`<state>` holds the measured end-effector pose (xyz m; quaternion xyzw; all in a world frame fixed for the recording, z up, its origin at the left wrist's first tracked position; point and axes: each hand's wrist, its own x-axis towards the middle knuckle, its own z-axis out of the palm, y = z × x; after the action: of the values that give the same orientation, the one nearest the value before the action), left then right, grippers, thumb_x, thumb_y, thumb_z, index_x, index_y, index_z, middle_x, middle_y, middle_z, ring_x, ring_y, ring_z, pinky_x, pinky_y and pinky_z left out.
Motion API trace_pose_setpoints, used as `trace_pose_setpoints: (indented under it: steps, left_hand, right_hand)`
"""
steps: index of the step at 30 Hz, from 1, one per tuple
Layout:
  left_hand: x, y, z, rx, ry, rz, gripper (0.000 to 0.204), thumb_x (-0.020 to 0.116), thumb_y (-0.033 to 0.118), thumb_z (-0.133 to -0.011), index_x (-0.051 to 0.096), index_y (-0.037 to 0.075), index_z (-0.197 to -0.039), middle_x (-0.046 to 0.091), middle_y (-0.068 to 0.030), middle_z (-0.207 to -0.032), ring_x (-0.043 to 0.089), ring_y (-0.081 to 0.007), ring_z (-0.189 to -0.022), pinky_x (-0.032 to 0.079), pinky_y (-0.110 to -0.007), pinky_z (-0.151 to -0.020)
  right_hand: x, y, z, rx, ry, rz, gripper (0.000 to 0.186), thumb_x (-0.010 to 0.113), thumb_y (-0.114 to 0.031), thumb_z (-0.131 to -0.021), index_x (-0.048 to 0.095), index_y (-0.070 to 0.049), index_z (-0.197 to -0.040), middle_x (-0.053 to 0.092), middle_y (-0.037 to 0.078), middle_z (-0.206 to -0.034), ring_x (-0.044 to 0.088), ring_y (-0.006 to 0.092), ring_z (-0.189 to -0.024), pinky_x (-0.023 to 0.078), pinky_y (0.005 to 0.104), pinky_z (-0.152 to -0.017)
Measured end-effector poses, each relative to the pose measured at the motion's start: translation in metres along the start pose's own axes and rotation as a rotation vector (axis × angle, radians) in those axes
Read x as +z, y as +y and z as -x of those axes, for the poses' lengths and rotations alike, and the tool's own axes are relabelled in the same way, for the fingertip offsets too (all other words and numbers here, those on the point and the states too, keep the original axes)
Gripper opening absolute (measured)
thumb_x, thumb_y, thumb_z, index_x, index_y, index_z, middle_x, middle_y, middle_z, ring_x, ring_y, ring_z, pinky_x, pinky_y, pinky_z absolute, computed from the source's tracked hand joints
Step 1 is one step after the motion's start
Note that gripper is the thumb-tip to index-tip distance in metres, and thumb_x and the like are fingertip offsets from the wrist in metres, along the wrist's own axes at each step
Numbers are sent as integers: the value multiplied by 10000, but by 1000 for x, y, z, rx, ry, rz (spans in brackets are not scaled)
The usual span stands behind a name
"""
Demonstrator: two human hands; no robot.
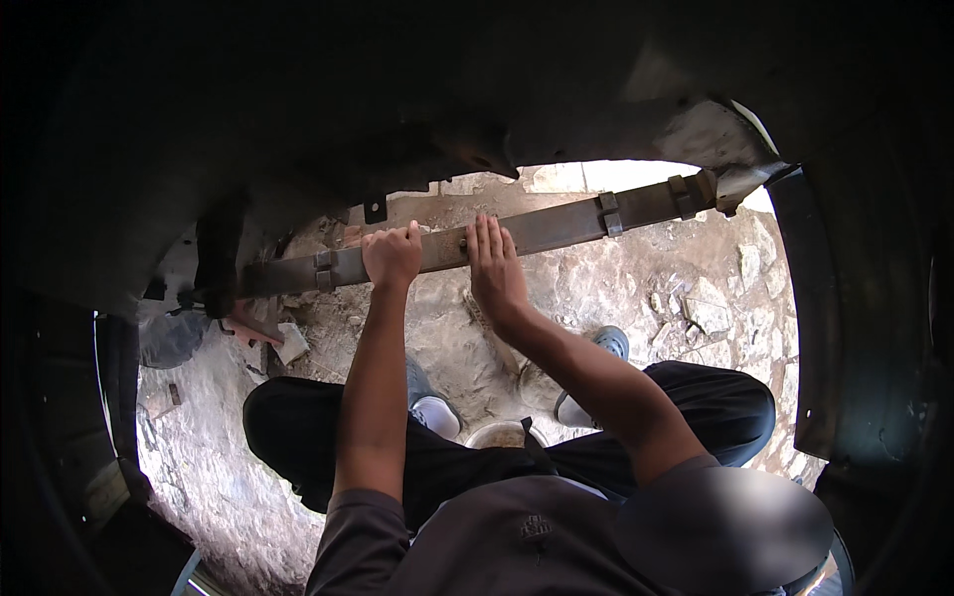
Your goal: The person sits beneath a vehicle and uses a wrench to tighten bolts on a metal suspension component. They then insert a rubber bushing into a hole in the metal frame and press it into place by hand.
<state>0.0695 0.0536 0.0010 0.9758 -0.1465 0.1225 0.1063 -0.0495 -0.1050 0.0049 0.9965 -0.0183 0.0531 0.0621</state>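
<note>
Stony ground (pixel 224 457) spreads beneath a long metal bar (pixel 556 224), which slants across the view, its right end higher. The person's right hand (pixel 494 273) rests flat against the bar, its grip uncurled, grasping nothing. Just beside, the left hand's (pixel 393 256) grip curls tightly around the bar. A narrow metal band (pixel 609 215) wraps it farther right.

Bar (pixel 443 249): left end lost in shadow. Left hand (pixel 392 258): curled fingertips hidden. Pale vessel (pixel 489 432): near side hidden. Shirt (pixel 467 541): cropped, near edge.
</note>
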Motion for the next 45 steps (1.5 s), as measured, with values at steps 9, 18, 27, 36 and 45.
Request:
trace_pose_setpoints:
  steps: [9,18,27,36,45]
  left_hand:
    - [2,-3,1,-17,-47,0,490,502,408,-1028,792,85,-803,751,-137,-813,704,-322,-865,462,-449,-940]
    - [-4,-1,0,-30,-33,10,497,494,406,-1032,787,82,-796,754,-131,-832,700,-311,-885,458,-443,-955]
    - [-6,2,2,-27,-29,-7,505,481,402,-1039,787,81,-795,756,-122,-840,694,-303,-901,453,-432,-969]
    - [-8,22,20,130,411,497,176,597,184,-1004,724,67,-1036,737,-131,-1030,696,-307,-1029,491,-453,-1002]
    - [-34,87,139,-405,-127,1242,238,620,213,-1042,728,16,-1120,752,-76,-1020,709,-161,-923,563,-340,-866]
  right_hand:
    - [-12,2,13,-53,-21,75,678,473,-206,-1018,241,42,-1605,242,239,-1687,249,355,-1569,179,456,-1293]
    - [-8,-3,15,-40,-14,86,657,468,-178,-1004,278,55,-1589,290,250,-1665,300,361,-1550,202,465,-1287]
    - [-38,21,36,-106,10,-406,469,462,-142,-1013,507,-17,-1463,495,178,-1565,390,300,-1512,214,452,-1289]
    - [12,-8,93,576,214,-1767,269,583,-44,-1005,674,-10,-1255,740,93,-1178,715,224,-1050,521,352,-1004]
    - [-20,-3,85,810,69,-2157,246,714,-124,-996,686,20,-1193,730,56,-1046,657,97,-894,528,247,-806]
